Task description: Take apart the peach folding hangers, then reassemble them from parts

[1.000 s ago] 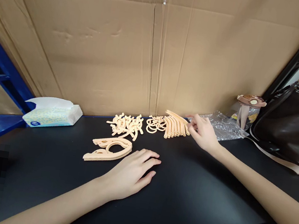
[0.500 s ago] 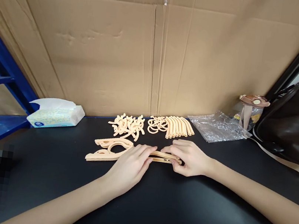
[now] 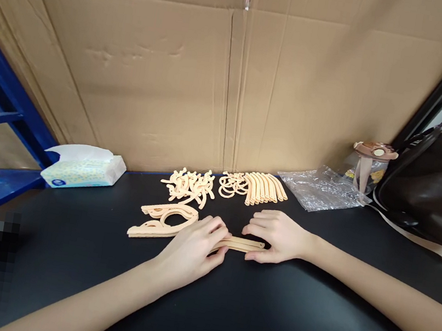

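Note:
My left hand (image 3: 201,243) is closed around a pair of beige plastic hanger arms (image 3: 244,244), whose left part it hides. The two strips lie one against the other, low over the black table. Around their right end is my right hand (image 3: 279,238), thumb and fingers spread apart, with the tip of the strips between them. Left of my left hand lie beige folding hanger pieces (image 3: 162,223) with a round opening in the middle.
Behind my hands lie a heap of small hooked beige parts (image 3: 188,185), several ring-like hooks (image 3: 232,184) and a row of beige arms (image 3: 265,188). A tissue pack (image 3: 83,170) stands left; a clear plastic bag (image 3: 321,189), a bottle (image 3: 370,166) and a dark bag (image 3: 434,181) are right.
The two beige strips, slightly apart at the right end before, now lie together and a little lower. The fingers of my right hand have opened off their end.

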`<action>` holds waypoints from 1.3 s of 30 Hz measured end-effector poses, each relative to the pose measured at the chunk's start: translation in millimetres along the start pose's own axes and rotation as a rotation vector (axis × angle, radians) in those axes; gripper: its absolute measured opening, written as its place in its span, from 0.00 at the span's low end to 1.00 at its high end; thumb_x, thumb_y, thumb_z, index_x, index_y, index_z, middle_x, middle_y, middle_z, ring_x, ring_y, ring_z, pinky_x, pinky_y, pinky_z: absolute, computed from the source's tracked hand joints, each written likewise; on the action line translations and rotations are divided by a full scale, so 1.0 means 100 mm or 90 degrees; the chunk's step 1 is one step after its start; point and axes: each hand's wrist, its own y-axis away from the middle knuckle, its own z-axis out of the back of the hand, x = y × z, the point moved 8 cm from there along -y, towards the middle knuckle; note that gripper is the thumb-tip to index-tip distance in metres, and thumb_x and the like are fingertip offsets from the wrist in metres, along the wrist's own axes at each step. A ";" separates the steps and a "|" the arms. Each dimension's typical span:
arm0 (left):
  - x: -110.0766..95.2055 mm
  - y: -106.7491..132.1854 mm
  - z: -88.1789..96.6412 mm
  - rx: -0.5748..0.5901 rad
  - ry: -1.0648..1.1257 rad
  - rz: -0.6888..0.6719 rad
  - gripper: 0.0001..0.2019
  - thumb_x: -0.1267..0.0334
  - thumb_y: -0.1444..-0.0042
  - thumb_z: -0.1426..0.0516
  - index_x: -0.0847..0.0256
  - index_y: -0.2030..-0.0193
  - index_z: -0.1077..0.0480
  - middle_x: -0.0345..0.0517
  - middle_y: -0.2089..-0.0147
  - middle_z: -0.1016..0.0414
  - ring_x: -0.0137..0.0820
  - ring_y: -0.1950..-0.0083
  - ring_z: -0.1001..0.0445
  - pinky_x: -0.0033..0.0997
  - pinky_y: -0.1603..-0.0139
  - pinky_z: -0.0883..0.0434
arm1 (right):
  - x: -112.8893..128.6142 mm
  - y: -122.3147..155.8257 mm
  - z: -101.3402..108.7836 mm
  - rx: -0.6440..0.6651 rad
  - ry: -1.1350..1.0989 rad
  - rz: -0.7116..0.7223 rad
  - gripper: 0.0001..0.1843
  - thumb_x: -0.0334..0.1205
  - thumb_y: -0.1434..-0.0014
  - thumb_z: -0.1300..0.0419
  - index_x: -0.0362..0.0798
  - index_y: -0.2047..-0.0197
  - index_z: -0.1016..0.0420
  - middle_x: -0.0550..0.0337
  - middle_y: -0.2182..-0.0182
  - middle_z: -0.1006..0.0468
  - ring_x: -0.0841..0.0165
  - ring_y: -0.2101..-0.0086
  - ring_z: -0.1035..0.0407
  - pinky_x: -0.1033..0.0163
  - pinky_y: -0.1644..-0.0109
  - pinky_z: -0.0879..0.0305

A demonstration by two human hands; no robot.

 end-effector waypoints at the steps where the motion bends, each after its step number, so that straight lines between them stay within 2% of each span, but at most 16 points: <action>1: 0.00 0.00 0.00 0.001 -0.002 -0.002 0.05 0.68 0.40 0.50 0.59 0.60 0.34 0.43 0.59 0.32 0.33 0.60 0.31 0.32 0.62 0.33 | -0.02 0.00 0.01 -0.012 -0.013 -0.007 0.26 0.61 0.40 0.50 0.45 0.62 0.27 0.60 0.75 0.28 0.69 0.73 0.37 0.64 0.68 0.45; 3: -0.02 0.00 0.01 0.000 0.000 -0.009 0.04 0.67 0.40 0.50 0.59 0.61 0.35 0.42 0.60 0.32 0.32 0.60 0.31 0.31 0.62 0.34 | -0.08 0.00 0.06 -0.044 -0.035 -0.028 0.25 0.59 0.38 0.52 0.45 0.62 0.27 0.60 0.74 0.27 0.69 0.73 0.36 0.64 0.67 0.44; 5: -0.03 0.00 0.02 0.002 0.010 -0.014 0.03 0.67 0.40 0.50 0.58 0.61 0.36 0.41 0.61 0.32 0.32 0.61 0.31 0.31 0.63 0.34 | -0.16 0.00 0.11 -0.076 -0.038 -0.067 0.22 0.53 0.35 0.53 0.46 0.64 0.27 0.59 0.74 0.26 0.70 0.73 0.34 0.65 0.66 0.44; 10: -0.03 -0.01 0.04 0.013 0.027 -0.003 0.05 0.65 0.40 0.50 0.58 0.59 0.36 0.41 0.60 0.31 0.33 0.60 0.31 0.32 0.61 0.34 | -0.44 -0.04 0.26 -0.106 0.051 -0.181 0.15 0.42 0.35 0.51 0.47 0.67 0.27 0.59 0.73 0.24 0.69 0.69 0.32 0.64 0.61 0.43; 15: -0.03 0.00 0.04 0.016 0.048 0.000 0.10 0.65 0.40 0.49 0.58 0.51 0.38 0.44 0.54 0.31 0.35 0.56 0.30 0.34 0.59 0.33 | -0.83 -0.19 0.27 -0.042 0.137 -0.281 0.12 0.40 0.36 0.50 0.48 0.65 0.27 0.59 0.68 0.23 0.67 0.66 0.31 0.64 0.60 0.43; 21: -0.02 0.00 0.02 0.034 0.052 -0.005 0.07 0.66 0.37 0.52 0.57 0.55 0.36 0.41 0.57 0.32 0.33 0.58 0.31 0.33 0.59 0.35 | -1.19 -0.51 0.09 0.014 0.157 -0.322 0.12 0.40 0.37 0.49 0.48 0.58 0.24 0.56 0.62 0.24 0.64 0.62 0.29 0.63 0.60 0.42; 24: -0.02 0.00 0.02 0.038 0.053 -0.009 0.07 0.67 0.38 0.52 0.57 0.56 0.36 0.41 0.57 0.32 0.33 0.59 0.31 0.34 0.59 0.35 | -1.23 -0.66 -0.01 0.045 0.163 -0.321 0.13 0.40 0.37 0.48 0.49 0.58 0.23 0.54 0.60 0.24 0.63 0.61 0.29 0.63 0.59 0.42; 31: -0.01 0.00 -0.01 0.054 0.065 0.002 0.07 0.67 0.38 0.52 0.57 0.55 0.37 0.42 0.56 0.32 0.33 0.58 0.33 0.33 0.60 0.35 | -1.20 -0.86 -0.13 0.063 0.167 -0.342 0.13 0.34 0.39 0.48 0.42 0.63 0.22 0.46 0.61 0.22 0.59 0.57 0.30 0.59 0.53 0.44; 36: -0.01 0.00 -0.01 0.055 0.062 0.005 0.06 0.67 0.38 0.52 0.57 0.56 0.37 0.42 0.57 0.32 0.34 0.58 0.33 0.33 0.60 0.36 | -1.32 -0.90 -0.19 0.042 0.123 -0.389 0.10 0.32 0.44 0.45 0.43 0.71 0.22 0.50 0.69 0.20 0.63 0.65 0.28 0.60 0.56 0.45; 39: -0.01 0.00 -0.01 0.057 0.062 0.007 0.06 0.67 0.38 0.52 0.57 0.56 0.37 0.42 0.57 0.32 0.33 0.58 0.33 0.34 0.60 0.36 | -1.34 -0.90 -0.13 -0.001 0.086 -0.399 0.09 0.34 0.45 0.44 0.45 0.69 0.22 0.54 0.70 0.20 0.65 0.67 0.28 0.61 0.58 0.45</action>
